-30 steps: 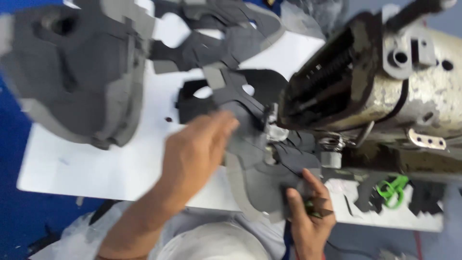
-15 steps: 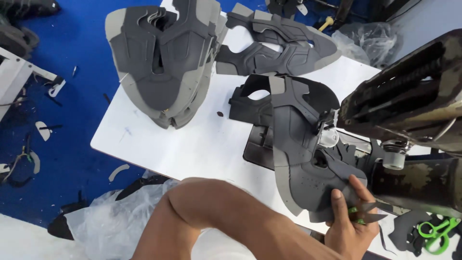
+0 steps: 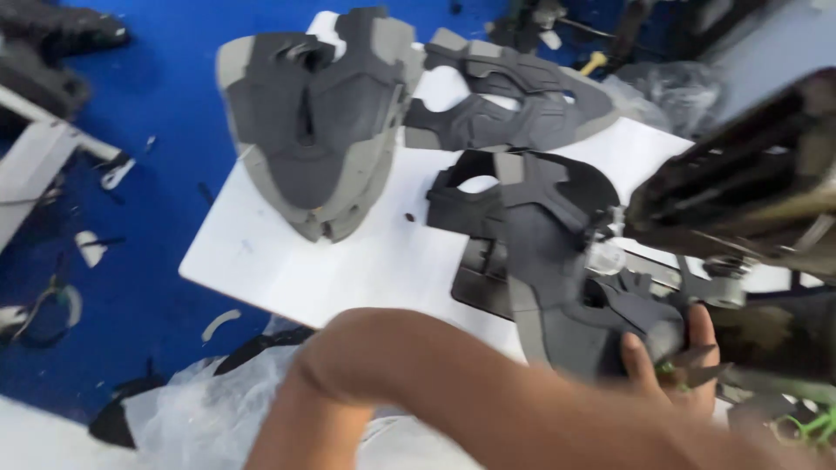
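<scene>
My right hand [image 3: 690,376] is at the lower right, closed around small green-handled snips [image 3: 688,361]. Its thumb and fingers also press on a dark grey shoe upper piece [image 3: 557,296] that lies under the black sewing machine head [image 3: 740,191]. A bare forearm [image 3: 435,392], which looks like my left, crosses the bottom of the view towards the right. Its hand does not show. The picture is blurred.
The white table [image 3: 348,261] holds a tall stack of grey padded uppers [image 3: 313,139] at the back left and flatter dark pieces [image 3: 514,104] behind. A second green tool [image 3: 805,426] lies at the lower right. A clear plastic bag [image 3: 200,400] and scraps lie on the blue floor [image 3: 131,287].
The view has swung left and down, bringing the blue floor in. My left hand has left the piece and its forearm now crosses the bottom. My right hand stays on the piece.
</scene>
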